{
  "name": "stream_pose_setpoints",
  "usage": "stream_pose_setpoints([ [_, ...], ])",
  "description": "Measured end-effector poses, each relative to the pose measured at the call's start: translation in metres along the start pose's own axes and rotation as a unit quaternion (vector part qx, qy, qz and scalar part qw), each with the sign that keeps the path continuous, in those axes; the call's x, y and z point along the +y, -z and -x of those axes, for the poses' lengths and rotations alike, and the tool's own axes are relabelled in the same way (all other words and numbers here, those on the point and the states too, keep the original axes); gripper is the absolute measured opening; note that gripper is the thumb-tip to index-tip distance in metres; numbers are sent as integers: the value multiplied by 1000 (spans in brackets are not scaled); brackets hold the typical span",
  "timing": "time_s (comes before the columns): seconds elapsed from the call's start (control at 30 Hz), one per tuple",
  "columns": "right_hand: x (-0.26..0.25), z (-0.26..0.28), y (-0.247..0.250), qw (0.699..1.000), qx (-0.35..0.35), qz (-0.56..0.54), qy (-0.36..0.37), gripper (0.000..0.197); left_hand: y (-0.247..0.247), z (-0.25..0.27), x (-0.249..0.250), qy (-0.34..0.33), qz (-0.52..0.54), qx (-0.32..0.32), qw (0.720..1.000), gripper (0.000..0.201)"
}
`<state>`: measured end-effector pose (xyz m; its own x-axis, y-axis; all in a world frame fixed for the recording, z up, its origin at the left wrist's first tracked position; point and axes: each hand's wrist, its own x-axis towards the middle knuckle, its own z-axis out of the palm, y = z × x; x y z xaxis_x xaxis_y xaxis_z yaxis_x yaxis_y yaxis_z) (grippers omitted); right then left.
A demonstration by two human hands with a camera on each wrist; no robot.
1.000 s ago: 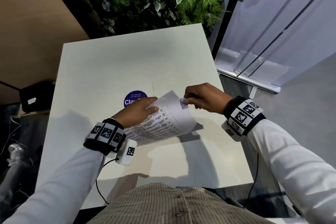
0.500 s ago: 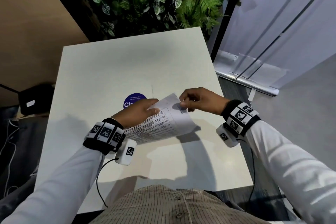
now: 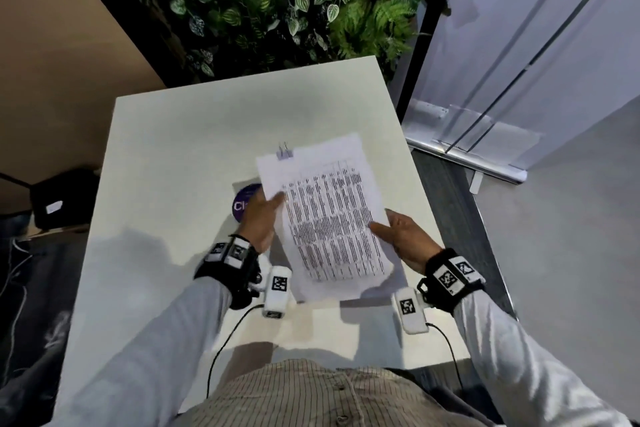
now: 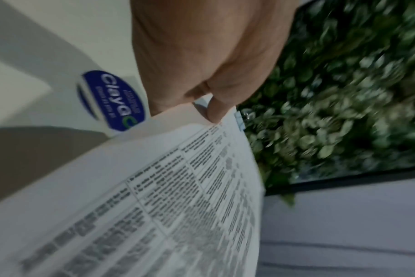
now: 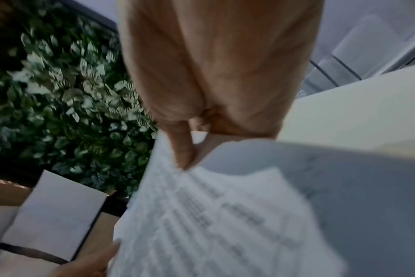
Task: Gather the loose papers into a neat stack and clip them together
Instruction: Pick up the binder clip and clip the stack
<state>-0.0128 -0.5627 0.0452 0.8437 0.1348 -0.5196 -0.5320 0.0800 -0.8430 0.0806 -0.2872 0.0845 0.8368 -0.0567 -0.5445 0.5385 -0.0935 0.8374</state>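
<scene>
White table (image 3: 166, 156) fills the scene, its near edge against the person's striped shirt (image 3: 311, 395). Just beyond it, the left hand (image 3: 259, 222) pinches the left edge of the papers (image 3: 329, 218), thumb on top, and the right hand (image 3: 405, 236) pinches the right edge likewise, holding the printed stack above the tabletop. A round blue sticker (image 3: 244, 201) lies partly under the sheets. At the stack's far left corner sits a binder clip (image 3: 284, 152). Farther back hangs leafy greenery (image 3: 294, 0).

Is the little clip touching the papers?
Touching. In the head view the binder clip bites over the far left corner of the stack of papers, its wire handles sticking up past the edge.
</scene>
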Motion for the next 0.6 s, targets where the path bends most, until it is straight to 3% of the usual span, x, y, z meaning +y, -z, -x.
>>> stream_pose_setpoints([
  [0.07, 26, -14, 4, 996, 82, 15, -37, 58, -10, -18, -45, 43, -102, -6, 994, 59],
  [0.17, 96, -50, 36, 984, 144, 77, -70, 73, -16, -38, -116, 115, -289, -33, 950, 63],
  [0.23, 142, -77, 58, 973, 179, 126, -76, 81, -19, -45, -150, 134, -286, -35, 948, 64],
  [0.3, 114, -61, 41, 957, 218, 164, -97, 66, -20, -62, -183, 142, -280, -40, 949, 62],
  [0.37, 69, -33, 18, 942, 243, 208, -103, 31, -28, -62, -178, 139, -308, -37, 940, 48],
  [0.43, 62, -29, 15, 927, 252, 253, -111, 14, -42, -46, -152, 121, -338, -24, 933, 36],
  [0.53, 66, -26, 19, 911, 269, 285, -128, 6, -60, -34, -130, 82, -377, 0, 923, 27],
  [0.6, 70, -24, 22, 901, 281, 300, -141, 14, -68, -31, -126, 72, -371, 1, 926, 23],
])
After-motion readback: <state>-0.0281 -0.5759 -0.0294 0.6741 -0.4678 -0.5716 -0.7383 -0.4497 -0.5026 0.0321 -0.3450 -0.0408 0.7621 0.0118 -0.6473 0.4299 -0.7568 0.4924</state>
